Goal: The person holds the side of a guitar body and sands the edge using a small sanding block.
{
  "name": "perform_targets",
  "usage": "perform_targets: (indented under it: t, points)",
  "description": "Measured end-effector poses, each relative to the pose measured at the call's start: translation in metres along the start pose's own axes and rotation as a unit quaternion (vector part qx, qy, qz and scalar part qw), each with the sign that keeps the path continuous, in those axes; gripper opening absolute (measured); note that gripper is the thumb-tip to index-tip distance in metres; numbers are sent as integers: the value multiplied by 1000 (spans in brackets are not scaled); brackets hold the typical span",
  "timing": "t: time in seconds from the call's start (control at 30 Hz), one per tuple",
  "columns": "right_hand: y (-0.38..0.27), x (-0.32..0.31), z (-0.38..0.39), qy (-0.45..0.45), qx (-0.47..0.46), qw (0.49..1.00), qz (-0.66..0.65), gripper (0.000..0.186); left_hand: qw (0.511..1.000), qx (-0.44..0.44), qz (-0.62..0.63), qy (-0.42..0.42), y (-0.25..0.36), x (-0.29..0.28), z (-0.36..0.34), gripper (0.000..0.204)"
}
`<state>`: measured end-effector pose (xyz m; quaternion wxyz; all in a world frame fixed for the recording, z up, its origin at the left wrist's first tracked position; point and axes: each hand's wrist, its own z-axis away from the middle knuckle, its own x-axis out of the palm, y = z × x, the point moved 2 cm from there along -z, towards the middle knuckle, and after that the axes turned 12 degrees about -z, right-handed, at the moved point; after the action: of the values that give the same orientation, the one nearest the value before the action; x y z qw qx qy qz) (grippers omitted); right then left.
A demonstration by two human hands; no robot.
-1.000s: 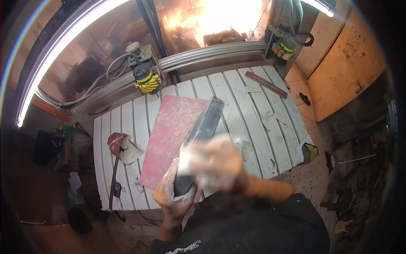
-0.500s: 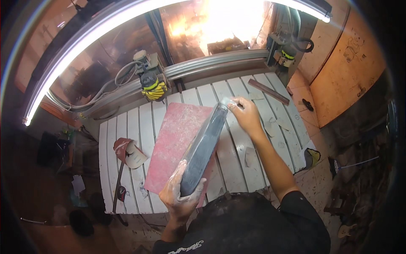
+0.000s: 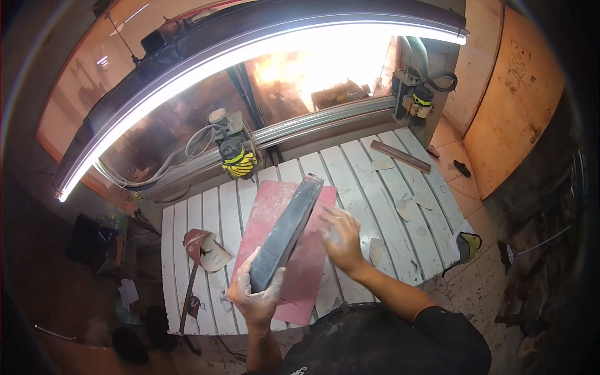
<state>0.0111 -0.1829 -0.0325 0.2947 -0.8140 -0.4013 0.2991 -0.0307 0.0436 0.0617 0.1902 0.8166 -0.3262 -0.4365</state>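
Note:
My left hand, dusted white, grips the lower end of a long dark grey bar, which is tilted diagonally above a pink board. My right hand is to the right of the bar, apart from it, fingers curled round a small pale piece, only partly visible. The pink board lies on a white slatted table. A curled red-and-cream sheet lies to the left, beside a thin dark strip.
Two machine heads hang on a metal rail behind the table, under a tube light. A brown bar and paper scraps lie at the right. An orange panel stands beyond.
My right hand has left the bar's far end and moved down and rightward, off it. The bar has turned slightly in my left hand. The view has shifted, showing the scene lower.

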Motion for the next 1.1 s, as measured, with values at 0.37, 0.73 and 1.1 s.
perform_targets:
  t: [0.37,0.73,1.1]
  points:
    - [-40,33,-71,-114,-232,965,-37,54,1000,-9,-15,22,-14,-4,-9,53]
    - [138,7,52,-248,156,956,12,32,999,-33,13,36,-23,-8,-27,52]
    - [161,3,136,-301,51,942,137,15,999,-14,1,39,-31,-9,-42,62]
